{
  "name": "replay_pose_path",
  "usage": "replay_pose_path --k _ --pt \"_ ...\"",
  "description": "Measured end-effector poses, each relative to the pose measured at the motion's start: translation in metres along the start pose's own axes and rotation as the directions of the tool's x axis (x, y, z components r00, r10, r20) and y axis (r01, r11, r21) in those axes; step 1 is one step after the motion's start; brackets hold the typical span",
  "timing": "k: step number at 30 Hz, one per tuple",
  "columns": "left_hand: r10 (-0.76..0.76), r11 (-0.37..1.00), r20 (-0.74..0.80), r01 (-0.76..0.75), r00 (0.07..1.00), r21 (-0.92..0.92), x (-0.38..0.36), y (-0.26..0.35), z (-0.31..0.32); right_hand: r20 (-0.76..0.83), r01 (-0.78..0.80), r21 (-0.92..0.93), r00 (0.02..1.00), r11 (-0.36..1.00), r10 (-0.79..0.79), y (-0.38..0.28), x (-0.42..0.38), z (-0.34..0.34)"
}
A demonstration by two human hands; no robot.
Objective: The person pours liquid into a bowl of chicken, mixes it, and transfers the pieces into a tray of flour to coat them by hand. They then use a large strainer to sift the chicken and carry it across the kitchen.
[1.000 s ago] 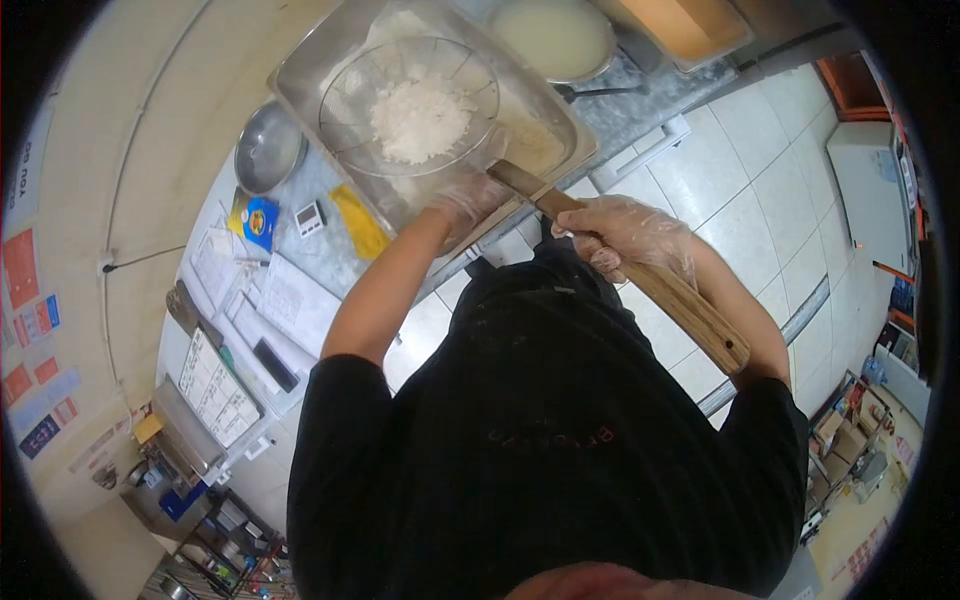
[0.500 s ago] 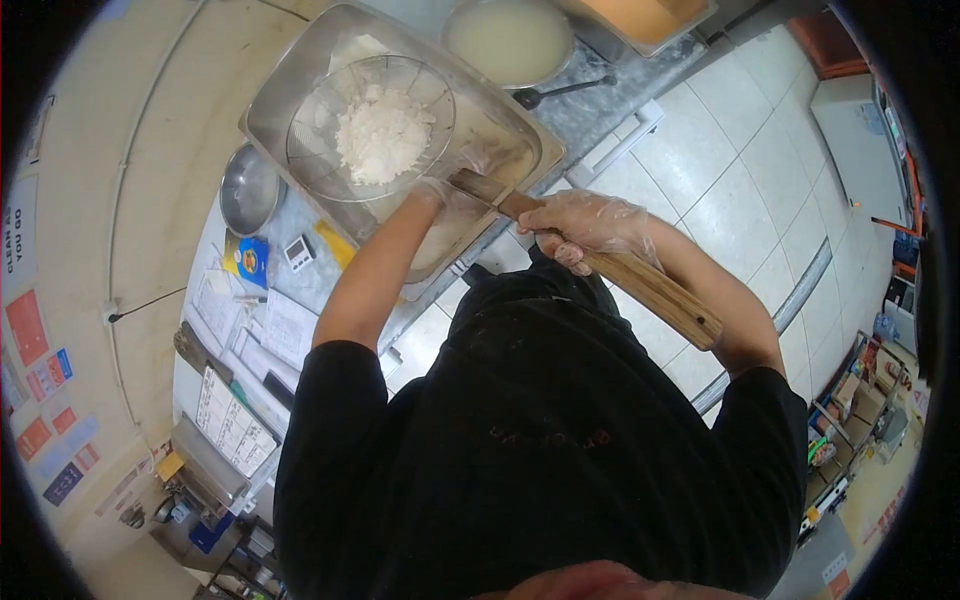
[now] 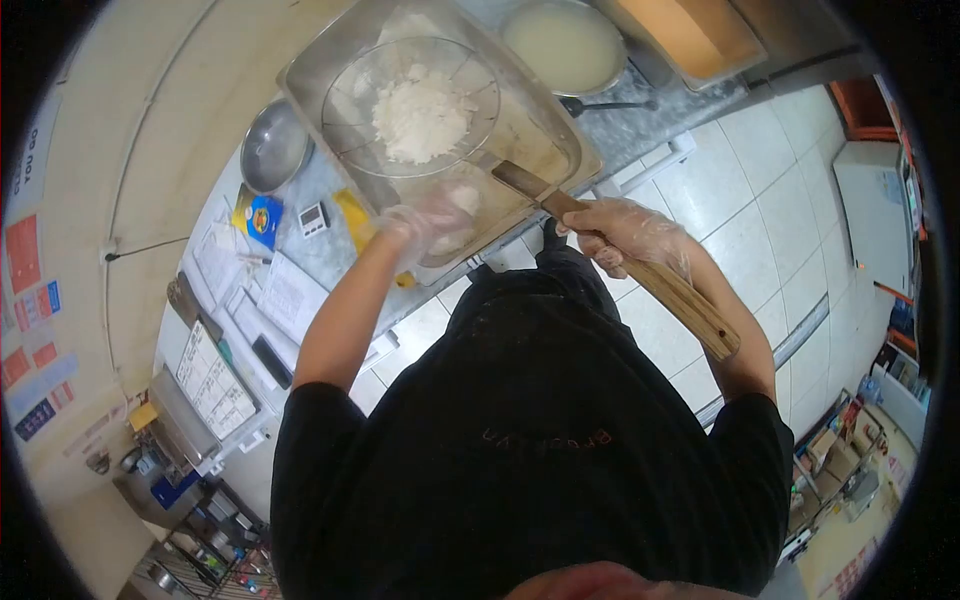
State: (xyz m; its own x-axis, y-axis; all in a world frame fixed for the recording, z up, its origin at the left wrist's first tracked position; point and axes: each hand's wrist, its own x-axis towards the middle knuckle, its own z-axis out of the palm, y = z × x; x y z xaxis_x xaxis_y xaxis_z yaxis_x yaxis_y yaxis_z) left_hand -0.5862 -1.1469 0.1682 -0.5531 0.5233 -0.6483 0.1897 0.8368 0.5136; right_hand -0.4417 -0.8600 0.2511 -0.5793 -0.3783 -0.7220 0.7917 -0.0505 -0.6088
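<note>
My right hand (image 3: 625, 235), in a clear plastic glove, is closed around the long wooden handle of a wire skimmer (image 3: 690, 310). The skimmer's round mesh basket lies over a deep metal pan (image 3: 305, 75) and bears a heap of white, flour-coated pieces (image 3: 425, 115). My left hand (image 3: 440, 218), gloved too, is low in the pan's near part, just below the basket. Its fingers are smeared by motion, and whether they hold anything cannot be made out. Pale powder (image 3: 525, 160) covers part of the pan's floor.
Behind the pan stand a bowl of cloudy liquid (image 3: 565, 45), a black spoon (image 3: 610, 105) and a container of orange stuff (image 3: 690, 35). At left are a metal bowl (image 3: 275, 150), a blue-yellow packet (image 3: 258, 215), a small timer (image 3: 313, 220) and papers (image 3: 290, 295).
My left hand has moved off the skimmer's neck, down and left within the pan. My right hand keeps hold of the handle. The whole view has shifted slightly.
</note>
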Motion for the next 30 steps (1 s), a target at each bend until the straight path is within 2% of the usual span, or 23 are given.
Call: replay_pose_path --k 1,2,3,4,5,7,10,14,16,17,18,19,23,25,26,27,28,29,30 --pt "-0.036 0.997 0.07 0.04 0.997 -0.066 -0.011 -0.006 -0.012 -0.01 0.007 -0.03 1.0 1.0 -0.007 -0.004 -0.002 0.002" --pt "-0.045 0.996 0.062 0.049 0.997 -0.072 -0.012 -0.022 -0.017 0.001 0.005 -0.038 1.0 0.999 -0.005 -0.007 -0.005 0.005" --pt "-0.089 0.94 -0.14 0.036 0.986 -0.339 -0.007 -0.04 -0.02 -0.024 -0.015 -0.002 1.0 1.0 0.014 -0.009 -0.007 0.008" --pt "-0.18 0.82 -0.318 -0.036 0.931 -0.571 -0.006 -0.051 -0.02 -0.051 -0.034 0.036 0.998 0.999 0.035 -0.011 -0.007 0.011" --pt "-0.189 0.816 -0.322 -0.034 0.928 -0.577 -0.018 -0.036 -0.032 -0.044 -0.037 0.027 0.998 0.999 0.039 -0.011 -0.006 0.011" --pt "-0.234 0.629 -0.294 -0.086 0.927 -0.773 -0.052 0.015 -0.067 -0.061 -0.068 0.06 0.996 0.996 0.071 -0.009 -0.004 0.01" --pt "-0.232 0.605 -0.373 -0.167 0.899 -0.779 -0.059 0.003 -0.061 -0.11 -0.113 0.121 0.986 0.986 0.126 -0.014 -0.005 0.013" --pt "-0.219 0.591 -0.313 -0.13 0.924 -0.796 -0.081 0.003 -0.045 -0.1 -0.079 0.087 0.991 0.993 0.088 -0.008 -0.004 0.01" --pt "-0.139 0.855 -0.131 0.053 0.982 -0.516 -0.074 -0.007 -0.029 -0.117 -0.057 0.064 0.991 0.996 0.064 -0.007 -0.005 0.012" --pt "-0.14 0.853 -0.13 0.053 0.982 -0.519 -0.062 -0.013 -0.016 -0.117 -0.06 0.062 0.991 0.996 0.067 -0.008 -0.006 0.013" --pt "0.062 0.998 -0.167 -0.065 0.984 -0.013 -0.045 -0.018 0.001 -0.127 -0.063 0.066 0.989 0.996 0.071 -0.01 -0.007 0.015" --pt "0.251 0.852 -0.097 -0.172 0.963 0.495 -0.031 -0.016 0.012 -0.135 -0.067 0.07 0.988 0.995 0.076 -0.011 -0.007 0.016" --pt "0.295 0.878 -0.008 -0.268 0.955 0.396 -0.015 0.04 0.001 -0.15 -0.068 0.08 0.986 0.994 0.08 -0.009 -0.005 0.013" --pt "0.149 0.766 0.278 -0.289 0.949 0.575 -0.015 0.061 -0.014 -0.115 -0.054 0.062 0.991 0.997 0.061 -0.005 -0.001 0.006" --pt "0.15 0.765 0.281 -0.292 0.948 0.574 0.004 0.042 -0.001 -0.117 -0.055 0.064 0.991 0.996 0.062 -0.005 -0.002 0.006" --pt "0.29 0.707 0.274 -0.399 0.917 0.584 0.036 0.007 0.021 -0.135 -0.055 0.075 0.989 0.996 0.064 -0.007 -0.002 0.006" --pt "0.423 0.635 0.267 -0.494 0.866 0.595 0.038 0.004 0.022 -0.15 -0.054 0.085 0.986 0.995 0.066 -0.009 -0.002 0.006" --pt "0.422 0.634 0.266 -0.492 0.867 0.596 0.038 0.0 0.023 -0.149 -0.052 0.083 0.987 0.995 0.064 -0.008 -0.002 0.005" --pt "0.288 0.723 0.261 -0.388 0.921 0.572 0.037 -0.005 0.025 -0.137 -0.059 0.078 0.988 0.995 0.069 -0.008 -0.002 0.003"
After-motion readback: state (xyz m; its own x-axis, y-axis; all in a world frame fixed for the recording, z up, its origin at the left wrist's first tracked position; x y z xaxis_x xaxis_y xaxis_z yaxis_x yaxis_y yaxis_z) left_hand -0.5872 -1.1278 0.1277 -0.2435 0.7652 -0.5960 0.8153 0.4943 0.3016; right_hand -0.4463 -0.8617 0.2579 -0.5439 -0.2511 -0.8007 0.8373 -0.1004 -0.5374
